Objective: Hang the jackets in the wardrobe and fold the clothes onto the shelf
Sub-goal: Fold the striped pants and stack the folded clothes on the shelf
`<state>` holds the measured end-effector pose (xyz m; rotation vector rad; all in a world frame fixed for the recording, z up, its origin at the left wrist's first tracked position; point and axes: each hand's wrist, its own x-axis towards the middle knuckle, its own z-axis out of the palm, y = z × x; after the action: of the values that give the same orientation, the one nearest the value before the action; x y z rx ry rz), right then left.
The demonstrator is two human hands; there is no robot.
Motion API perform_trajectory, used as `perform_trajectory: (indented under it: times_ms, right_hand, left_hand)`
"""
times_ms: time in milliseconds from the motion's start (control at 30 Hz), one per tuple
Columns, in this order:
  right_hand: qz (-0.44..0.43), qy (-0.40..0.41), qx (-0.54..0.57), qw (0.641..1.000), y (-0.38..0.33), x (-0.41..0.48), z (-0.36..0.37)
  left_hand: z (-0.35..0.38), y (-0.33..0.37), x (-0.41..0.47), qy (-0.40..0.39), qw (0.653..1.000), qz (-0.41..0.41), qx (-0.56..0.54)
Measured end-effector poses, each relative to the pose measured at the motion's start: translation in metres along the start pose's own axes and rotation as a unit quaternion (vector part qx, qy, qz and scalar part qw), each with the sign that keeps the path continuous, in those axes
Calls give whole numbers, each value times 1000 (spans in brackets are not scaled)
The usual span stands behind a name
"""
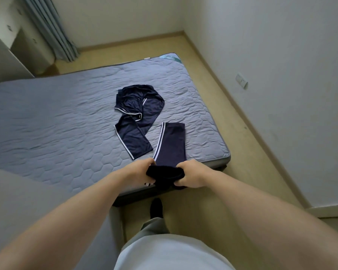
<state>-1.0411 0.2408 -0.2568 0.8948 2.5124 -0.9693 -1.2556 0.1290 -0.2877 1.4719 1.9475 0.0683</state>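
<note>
A pair of navy track trousers (172,143) with white side stripes lies stretched over the near right corner of the grey quilted mattress (57,121). My left hand (138,170) and my right hand (191,173) each grip one side of its dark waistband end at the bed's edge. A second navy garment with white stripes (139,115) lies crumpled and twisted on the mattress just beyond, apart from both hands.
The bed stands low on a pale wooden floor (248,152). White walls close the right side, with a wall socket (241,80). A grey curtain (51,30) and white furniture (6,53) stand at the far left. My foot (156,208) is by the bed's corner.
</note>
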Motion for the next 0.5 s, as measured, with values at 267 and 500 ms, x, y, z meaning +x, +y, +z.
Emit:
perform_trajectory:
  times_ms: [267, 500]
  right_hand:
    - [8, -5, 36, 999, 9, 56, -17]
    - [56, -32, 40, 997, 26, 146, -49]
  left_hand:
    - [-29, -21, 51, -57, 998, 12, -8]
    - [-55, -61, 144, -60, 997, -2, -46]
